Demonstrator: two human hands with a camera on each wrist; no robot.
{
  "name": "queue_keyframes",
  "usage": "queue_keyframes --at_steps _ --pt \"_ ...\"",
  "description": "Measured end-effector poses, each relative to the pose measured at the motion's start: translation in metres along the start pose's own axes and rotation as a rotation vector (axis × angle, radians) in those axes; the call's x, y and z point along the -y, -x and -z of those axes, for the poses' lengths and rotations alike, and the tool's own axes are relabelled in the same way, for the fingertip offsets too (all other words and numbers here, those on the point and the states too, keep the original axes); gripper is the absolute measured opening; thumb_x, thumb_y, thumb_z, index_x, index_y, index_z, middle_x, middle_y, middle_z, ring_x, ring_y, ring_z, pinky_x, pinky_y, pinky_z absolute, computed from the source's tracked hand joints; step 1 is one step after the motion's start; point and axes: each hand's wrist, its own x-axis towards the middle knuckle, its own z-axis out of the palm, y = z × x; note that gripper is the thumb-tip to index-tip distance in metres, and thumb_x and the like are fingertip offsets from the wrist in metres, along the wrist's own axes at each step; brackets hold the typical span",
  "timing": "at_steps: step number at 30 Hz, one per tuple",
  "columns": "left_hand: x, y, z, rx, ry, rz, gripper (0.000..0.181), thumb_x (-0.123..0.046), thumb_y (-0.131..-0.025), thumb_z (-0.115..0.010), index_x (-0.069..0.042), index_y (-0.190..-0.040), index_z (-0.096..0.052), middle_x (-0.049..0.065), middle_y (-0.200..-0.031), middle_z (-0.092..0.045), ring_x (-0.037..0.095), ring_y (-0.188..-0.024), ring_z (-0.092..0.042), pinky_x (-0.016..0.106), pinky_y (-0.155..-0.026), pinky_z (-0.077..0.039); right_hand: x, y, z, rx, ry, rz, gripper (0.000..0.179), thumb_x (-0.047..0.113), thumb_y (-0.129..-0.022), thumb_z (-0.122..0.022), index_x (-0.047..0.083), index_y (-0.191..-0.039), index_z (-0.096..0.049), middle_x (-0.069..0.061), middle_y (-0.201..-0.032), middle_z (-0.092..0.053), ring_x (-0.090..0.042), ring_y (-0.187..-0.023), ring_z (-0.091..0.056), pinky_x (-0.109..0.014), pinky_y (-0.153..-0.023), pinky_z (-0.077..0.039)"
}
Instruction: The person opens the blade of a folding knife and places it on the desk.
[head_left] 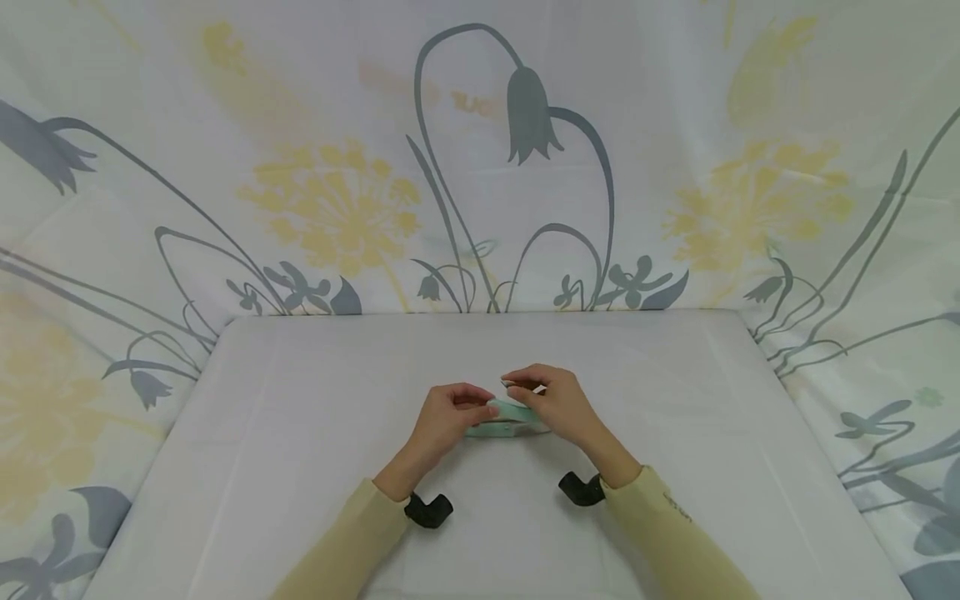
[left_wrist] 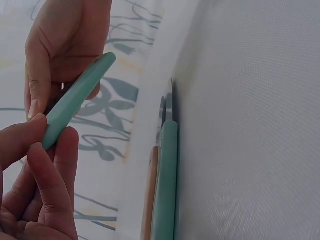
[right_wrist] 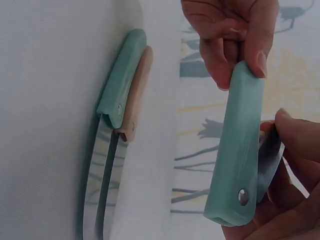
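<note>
Both hands hold a folding knife with a mint-green handle [right_wrist: 235, 145] above the table. My left hand [head_left: 447, 421] pinches the end of that handle between thumb and fingers. My right hand [head_left: 555, 406] pinches the metal blade [right_wrist: 270, 160], which stands partly out from the handle near the rivet end. Below them lie two more knives side by side with blades extended: one green-handled knife [left_wrist: 167, 185] and one tan-handled knife [right_wrist: 137, 95]. In the head view the hands partly cover these.
A white cloth-covered table [head_left: 300, 375] spreads around the hands. Behind it and along both sides hangs a curtain [head_left: 337, 100] with grey and yellow flowers. Black wrist mounts [head_left: 429, 510] sit at the sleeve cuffs.
</note>
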Motion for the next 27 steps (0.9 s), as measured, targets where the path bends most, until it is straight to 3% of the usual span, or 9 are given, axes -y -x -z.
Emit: queue_keyframes --at_steps 4,9,13,19,24,27 --pt "0.002 0.0 -0.001 0.017 0.016 -0.013 0.019 -0.003 -0.087 -0.075 0.005 -0.103 -0.071 0.006 -0.092 -0.071 0.016 -0.079 -0.068 0.05 -0.078 -0.053 0.0 -0.002 0.0 0.021 0.024 -0.011 0.016 0.015 -0.094 -0.071 0.007 -0.107 -0.076 0.001 -0.101 -0.072 -0.015 -0.085 -0.063 -0.032 -0.072 -0.054" --pt "0.005 -0.001 0.0 0.058 0.001 -0.02 0.022 -0.003 -0.088 -0.073 0.006 -0.108 -0.071 0.01 -0.098 -0.071 0.044 -0.089 -0.066 0.038 -0.068 -0.051 -0.001 -0.003 0.0 0.034 0.041 -0.037 0.015 0.014 -0.094 -0.071 0.007 -0.105 -0.077 0.003 -0.099 -0.072 -0.015 -0.085 -0.063 -0.032 -0.069 -0.051" --pt "0.018 -0.008 -0.001 0.067 -0.018 -0.006 0.023 -0.005 -0.088 -0.074 0.004 -0.109 -0.073 0.012 -0.098 -0.073 0.051 -0.093 -0.063 0.036 -0.066 -0.05 -0.001 -0.002 0.001 0.035 0.045 -0.042 0.015 0.015 -0.094 -0.071 0.006 -0.105 -0.076 0.003 -0.098 -0.072 -0.016 -0.085 -0.062 -0.032 -0.066 -0.049" --pt "0.037 -0.017 -0.002 0.022 -0.035 -0.026 0.023 -0.011 -0.084 -0.08 -0.002 -0.105 -0.077 0.006 -0.094 -0.073 0.04 -0.086 -0.069 0.041 -0.07 -0.054 -0.002 -0.003 -0.001 0.018 0.034 -0.054 0.013 0.014 -0.094 -0.071 0.007 -0.103 -0.076 0.004 -0.096 -0.072 -0.016 -0.085 -0.061 -0.033 -0.067 -0.048" --pt "0.039 -0.018 0.0 -0.011 -0.061 -0.033 0.021 -0.016 -0.082 -0.083 -0.008 -0.1 -0.079 0.004 -0.096 -0.073 0.018 -0.077 -0.07 0.033 -0.068 -0.054 -0.003 -0.003 -0.005 0.007 0.011 -0.073 0.01 0.013 -0.094 -0.071 0.008 -0.102 -0.075 0.005 -0.092 -0.071 -0.016 -0.084 -0.06 -0.033 -0.069 -0.047" --pt "0.039 -0.018 0.001 -0.013 -0.068 -0.031 0.021 -0.017 -0.082 -0.083 -0.007 -0.1 -0.079 0.004 -0.097 -0.073 0.013 -0.075 -0.069 0.028 -0.066 -0.053 -0.003 -0.003 -0.006 0.003 -0.011 -0.086 0.011 0.012 -0.094 -0.07 0.007 -0.102 -0.074 0.003 -0.091 -0.071 -0.017 -0.083 -0.061 -0.032 -0.068 -0.048"
